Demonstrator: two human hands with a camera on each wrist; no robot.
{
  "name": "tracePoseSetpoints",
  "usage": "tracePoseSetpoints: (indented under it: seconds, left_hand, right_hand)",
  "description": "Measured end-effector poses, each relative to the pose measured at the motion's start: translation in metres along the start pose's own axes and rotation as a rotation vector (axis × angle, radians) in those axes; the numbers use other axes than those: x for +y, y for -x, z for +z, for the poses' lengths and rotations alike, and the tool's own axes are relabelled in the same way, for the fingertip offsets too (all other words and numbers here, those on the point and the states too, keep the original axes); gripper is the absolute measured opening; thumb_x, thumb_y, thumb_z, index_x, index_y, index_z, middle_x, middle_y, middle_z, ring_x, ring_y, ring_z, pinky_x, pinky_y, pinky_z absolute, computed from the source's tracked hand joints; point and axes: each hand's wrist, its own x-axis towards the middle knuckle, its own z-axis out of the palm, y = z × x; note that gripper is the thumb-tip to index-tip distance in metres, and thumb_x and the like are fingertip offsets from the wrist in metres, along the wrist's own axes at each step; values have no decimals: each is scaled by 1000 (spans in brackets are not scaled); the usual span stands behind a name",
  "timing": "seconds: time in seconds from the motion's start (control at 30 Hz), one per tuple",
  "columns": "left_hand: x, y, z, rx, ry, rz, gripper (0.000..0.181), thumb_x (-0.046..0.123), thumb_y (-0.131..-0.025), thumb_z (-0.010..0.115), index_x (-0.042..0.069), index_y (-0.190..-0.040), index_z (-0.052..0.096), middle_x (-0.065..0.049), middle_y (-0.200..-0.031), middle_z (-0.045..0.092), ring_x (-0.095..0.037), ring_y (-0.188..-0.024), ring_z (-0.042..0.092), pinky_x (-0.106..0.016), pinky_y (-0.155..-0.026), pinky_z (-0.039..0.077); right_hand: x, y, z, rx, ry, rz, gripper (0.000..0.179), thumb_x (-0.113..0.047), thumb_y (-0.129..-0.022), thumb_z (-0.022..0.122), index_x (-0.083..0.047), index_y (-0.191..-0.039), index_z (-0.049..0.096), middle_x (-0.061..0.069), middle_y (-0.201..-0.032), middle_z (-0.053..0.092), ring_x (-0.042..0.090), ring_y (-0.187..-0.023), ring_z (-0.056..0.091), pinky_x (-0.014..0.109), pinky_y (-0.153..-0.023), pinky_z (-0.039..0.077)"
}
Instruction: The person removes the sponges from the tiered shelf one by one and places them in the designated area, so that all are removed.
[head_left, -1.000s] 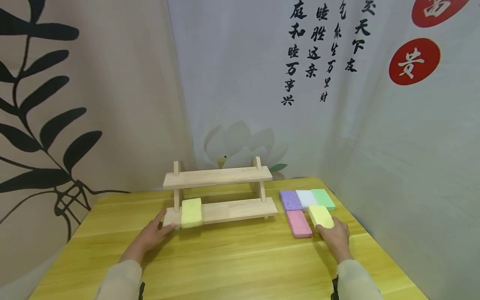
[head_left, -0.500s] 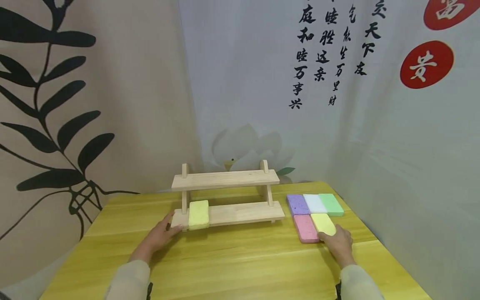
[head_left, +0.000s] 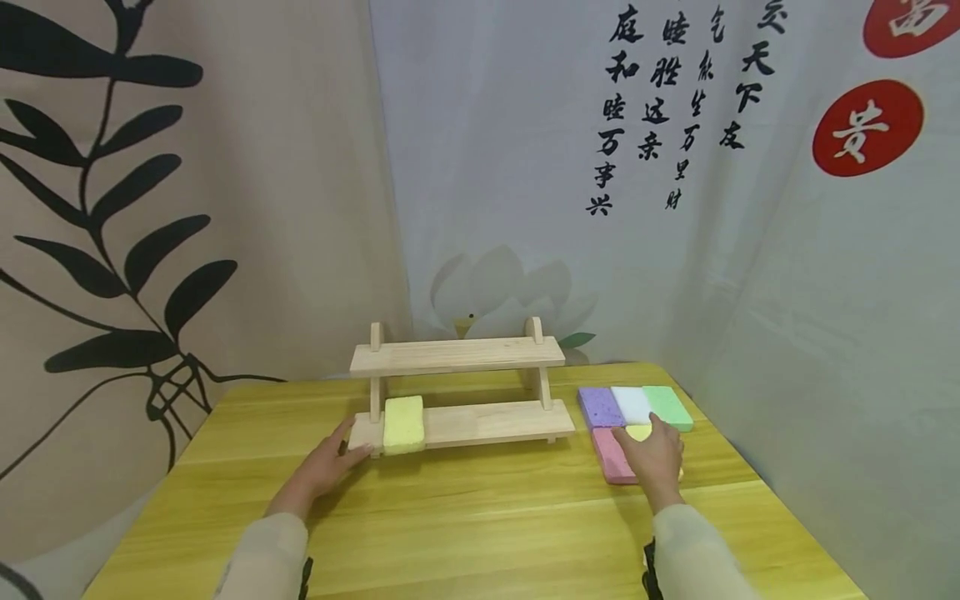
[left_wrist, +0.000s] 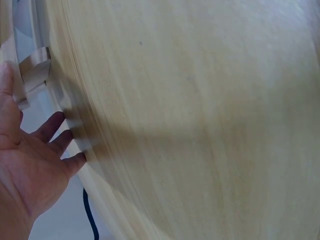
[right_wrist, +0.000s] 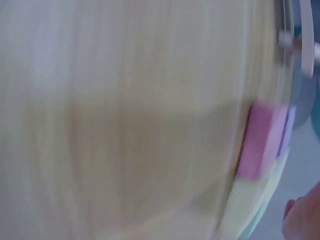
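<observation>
A two-tier wooden rack stands at the table's back, with one yellow sponge leaning on its lower shelf. At that shelf's left end rests my left hand, thumb at the front edge; in the left wrist view its other fingers are extended. To the right, purple, white, green and pink sponges lie side by side. Over a second yellow sponge is my right hand, thumb and fingers spread apart. It hides most of that sponge and appears to grip nothing.
The wooden table runs up to a printed cloth backdrop with a plant and characters. A pale side curtain borders the table on the right. A dark cable shows below the left hand in the left wrist view.
The right hand lowered the second yellow sponge flat beside the pink one, let go, and shifted left and forward over it. The left hand stays at the rack. The head view turned slightly left.
</observation>
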Motion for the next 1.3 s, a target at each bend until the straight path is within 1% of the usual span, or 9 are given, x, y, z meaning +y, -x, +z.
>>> tracePoseSetpoints:
  seconds: [0.13,0.3,0.53,0.7,0.8,0.93,1.03,1.13,1.3]
  left_hand:
    - [2,-2,-1,-1,3,-4,85,47,-102,52,5,-159,6,-42,-148,28,-57,-136,27,-69,-109,21]
    - [3,-2,-2,-9,-2,-14,87,49,-101,52,4,-159,6,-42,-148,27,-57,-137,27,-69,-109,21]
    - [4,-6,-2,-24,13,18,86,48,-101,52,2,-158,8,-40,-152,21,-57,-137,26,-68,-109,25]
    - [6,-8,1,-16,12,16,85,48,-101,53,2,-158,9,-43,-148,26,-57,-136,30,-68,-108,26]
    - [8,-6,4,-28,23,10,86,48,-101,53,2,-158,9,-43,-148,26,-56,-136,30,-68,-108,27]
    - [10,-3,6,-19,23,6,86,47,-101,53,1,-158,9,-43,-148,26,-57,-135,30,-69,-107,27]
    - [9,-2,5,-10,15,6,85,47,-101,53,0,-157,9,-44,-147,27,-58,-134,31,-70,-106,27]
    - [7,1,4,-7,9,2,86,47,-101,53,-1,-157,9,-45,-146,28,-59,-133,32,-70,-105,29]
    - [3,3,2,-2,3,6,86,48,-101,52,-2,-157,9,-45,-145,28,-58,-133,33,-70,-105,29]
  right_hand:
    - [-33,5,24,-14,-51,-48,86,-36,-88,70,9,-149,30,36,-145,30,53,-132,29,63,-109,27]
    - [-76,18,66,-33,-114,-116,84,-39,-87,74,7,-147,37,32,-146,36,50,-134,33,61,-110,29]
    - [-132,47,119,-117,-189,-171,86,-48,-85,75,-1,-149,40,23,-146,40,42,-133,38,58,-106,36]
    - [-165,71,149,-161,-221,-212,89,-52,-84,75,1,-147,42,22,-142,43,40,-129,41,55,-104,40]
    - [-177,86,168,-172,-214,-222,89,-50,-83,77,3,-146,43,21,-139,45,39,-126,44,54,-101,43]
    - [-188,104,191,-170,-220,-216,94,-52,-80,79,4,-145,43,21,-138,47,39,-126,45,53,-101,44]
    - [-197,114,202,-164,-219,-199,98,-54,-77,81,5,-145,42,22,-138,46,40,-127,44,53,-103,43]
    - [-204,122,211,-154,-204,-192,101,-55,-74,83,6,-144,43,23,-134,47,40,-124,46,54,-101,44]
    - [-210,128,224,-121,-112,-229,99,-58,-70,84,3,-140,50,18,-126,52,32,-112,49,46,-95,48]
